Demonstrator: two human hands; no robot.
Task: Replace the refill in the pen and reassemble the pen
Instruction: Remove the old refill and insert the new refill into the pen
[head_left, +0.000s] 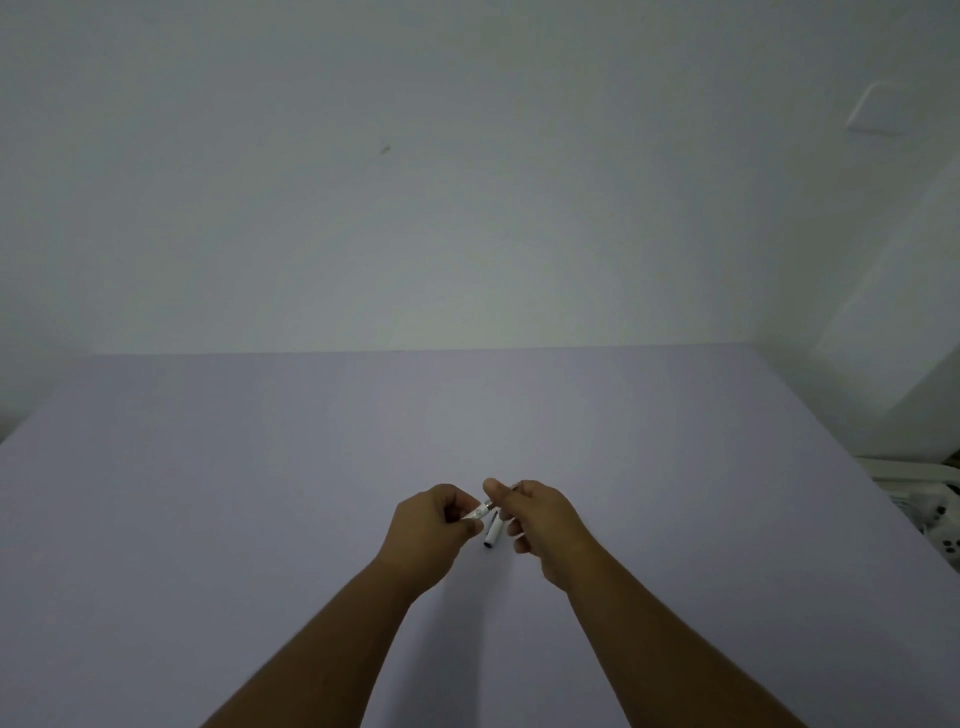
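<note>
Both bare hands are raised just over the pale lilac table (260, 493), close together near its middle. The left hand (431, 525) is curled nearly closed, its thumb and forefinger pinching one end of a slim white pen section (479, 512). The right hand (540, 519) is also mostly closed: its thumb (493, 490) presses down on the other end of that same section, where a short metallic or dark collar shows, while the lower fingers curl loosely inward. The section held between the two hands lies roughly left to right, rising slightly towards the right hand. A second white tube, the pen barrel (493, 531), hangs beside the right hand's curled fingers; whether they actually grip it I cannot tell. Its long axis runs steeply, with its dark open end pointing down and towards the person. Both pieces are white and thin, small against the hands, and the detail on them is too blurred to read. A plain pale wall (467, 182) rises behind the table.
</note>
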